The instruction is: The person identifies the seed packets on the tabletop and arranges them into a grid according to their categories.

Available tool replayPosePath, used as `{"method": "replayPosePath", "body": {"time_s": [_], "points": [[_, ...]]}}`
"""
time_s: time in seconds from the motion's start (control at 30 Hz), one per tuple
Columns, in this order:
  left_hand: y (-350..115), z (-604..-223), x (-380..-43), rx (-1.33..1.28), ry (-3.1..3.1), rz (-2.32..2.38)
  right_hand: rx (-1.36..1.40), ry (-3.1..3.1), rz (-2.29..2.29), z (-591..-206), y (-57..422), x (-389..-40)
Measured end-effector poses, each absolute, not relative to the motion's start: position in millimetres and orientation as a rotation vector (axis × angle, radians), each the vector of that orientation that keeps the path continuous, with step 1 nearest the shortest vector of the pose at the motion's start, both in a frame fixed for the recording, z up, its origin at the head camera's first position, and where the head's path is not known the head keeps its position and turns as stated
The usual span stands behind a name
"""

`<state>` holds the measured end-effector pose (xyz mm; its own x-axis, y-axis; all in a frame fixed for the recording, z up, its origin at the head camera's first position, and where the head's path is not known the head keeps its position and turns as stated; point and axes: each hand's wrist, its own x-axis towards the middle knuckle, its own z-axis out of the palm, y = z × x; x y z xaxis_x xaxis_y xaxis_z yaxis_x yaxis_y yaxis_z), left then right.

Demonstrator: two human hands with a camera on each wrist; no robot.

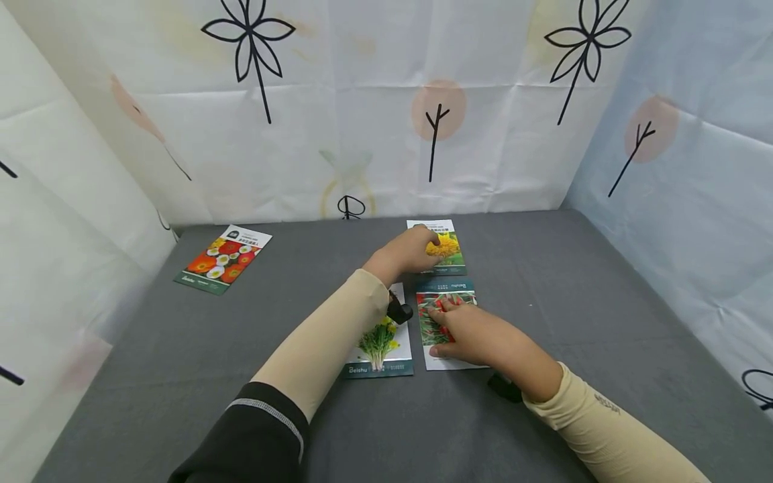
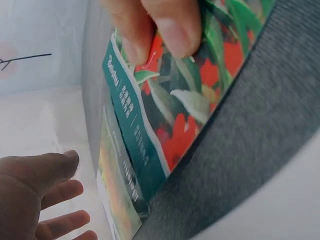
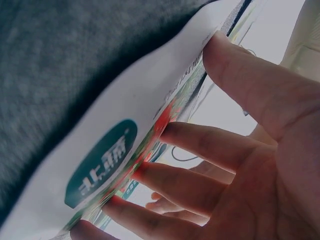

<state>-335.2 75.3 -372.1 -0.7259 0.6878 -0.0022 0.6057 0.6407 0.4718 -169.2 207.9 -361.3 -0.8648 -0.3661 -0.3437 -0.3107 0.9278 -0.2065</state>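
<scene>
Near the back of the table, a seed packet with yellow flowers [image 1: 454, 260] lies partly under my left hand [image 1: 409, 251]. The thumb and fingers of that hand are extended in the left wrist view. My right hand [image 1: 474, 333] rests with spread fingers on a red-and-green seed packet [image 1: 443, 286], lying directly in front of the yellow-flower one. The right wrist view shows its fingertips on the printed face and the thumb at the white end [image 3: 107, 107]. Left of it lies a packet picturing a leafy green bunch [image 1: 379, 355], partly hidden by my left forearm.
A packet with red, orange and white flowers [image 1: 223, 260] lies tilted at the far left of the grey table [image 1: 302, 255]. Patterned white cloth [image 1: 374, 121] hangs behind the table and along both sides.
</scene>
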Motion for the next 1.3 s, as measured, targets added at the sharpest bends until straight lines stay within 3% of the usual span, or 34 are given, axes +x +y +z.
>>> {"method": "replayPosePath", "body": {"time_s": [0.6,1.3], "points": [[21.7,-359.7,-330.9,1.129,2.675,0.827,-0.458,2.709,-0.184,-361.3,208.5,-165.8],[-62.9,-362.1,-318.6,0.99,2.754,0.948,-0.48,2.708,-0.192,-363.0,206.7,-166.4]]}}
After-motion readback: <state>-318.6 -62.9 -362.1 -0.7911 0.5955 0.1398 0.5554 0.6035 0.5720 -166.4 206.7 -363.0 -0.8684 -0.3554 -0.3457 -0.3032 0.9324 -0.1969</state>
